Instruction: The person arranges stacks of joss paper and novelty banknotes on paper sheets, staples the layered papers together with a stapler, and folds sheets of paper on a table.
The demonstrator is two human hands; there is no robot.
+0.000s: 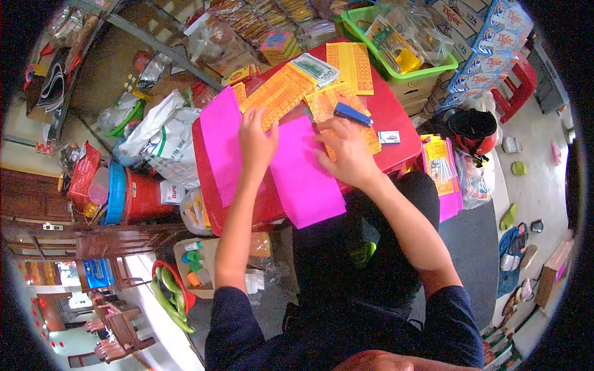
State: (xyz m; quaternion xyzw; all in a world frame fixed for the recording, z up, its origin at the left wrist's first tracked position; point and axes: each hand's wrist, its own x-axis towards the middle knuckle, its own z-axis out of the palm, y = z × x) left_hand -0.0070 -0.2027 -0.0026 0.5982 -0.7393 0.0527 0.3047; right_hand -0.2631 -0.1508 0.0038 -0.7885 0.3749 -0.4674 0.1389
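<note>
On a red table [388,111] lie two pink sheets, one at the left [219,148] and one in the middle [303,179]. My left hand [257,139] rests at the upper left edge of the middle sheet, fingers apart, just below an orange patterned paper stack [278,93]. Over the upper right of that sheet is my right hand [349,151], its fingers spread beside a blue stapler [353,114]. The stapler sits on yellow-orange papers [328,102]. Printed notes [317,69], a yellow sheet [356,68] and a small white box [389,137] lie around them.
Behind the table's right corner stands a green basket [396,68] with packets. White plastic bags [164,139] and a red bucket [145,195] are at the left. Pink and yellow packets [440,167] sit by my right knee. A cardboard box [192,266] stands below the table.
</note>
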